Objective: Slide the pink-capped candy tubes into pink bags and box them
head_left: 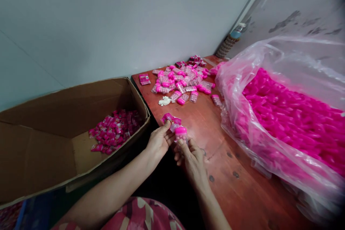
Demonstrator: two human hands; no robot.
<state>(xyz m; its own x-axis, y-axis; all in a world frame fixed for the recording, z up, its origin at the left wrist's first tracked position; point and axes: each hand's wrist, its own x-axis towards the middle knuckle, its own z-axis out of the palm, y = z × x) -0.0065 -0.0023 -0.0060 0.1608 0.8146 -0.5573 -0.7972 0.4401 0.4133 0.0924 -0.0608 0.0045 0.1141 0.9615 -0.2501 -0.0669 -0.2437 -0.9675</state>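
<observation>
Near the table's left edge, my left hand (159, 139) pinches a pink printed wrapper (171, 119) between thumb and fingers. My right hand (192, 156) is closed around a small clear candy container (181, 133) with a pink cap, its cap end pointing away from me. Small round pieces show through the container's clear wall. The wrapper and the capped end are close together, and I cannot tell whether they touch. Beyond my hands lies a loose pile of similar pink-capped containers (185, 78) on the red table (223, 133).
A cardboard box (51, 104) on the left holds a heap of pink packets (115, 133). At right stands a large clear plastic bag (234, 107) full of pink pieces (291, 115). A crumpled white scrap (165, 101) lies before the pile; a bottle (231, 39) stands in the corner.
</observation>
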